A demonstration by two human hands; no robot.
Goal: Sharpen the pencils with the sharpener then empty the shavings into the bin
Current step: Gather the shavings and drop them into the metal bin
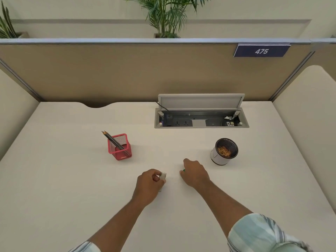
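My left hand [150,183] is closed around a small clear container [163,176], which looks like the sharpener's shavings case, low over the desk. My right hand [194,172] is closed beside it, a little to the right; a small green piece [184,170] peeks out between its fingers, mostly hidden. Two dark pencils [112,141] lean in a red mesh holder [121,150] at the left. A small white round bin [224,151] with a dark mesh liner stands at the right and has orange-brown shavings in it.
The white desk [72,170] is walled by tan partitions. An open cable box [201,118] with sockets sits at the back centre-right. Cream side panels flank the desk. A sign reading 475 [261,51] hangs on the partition.
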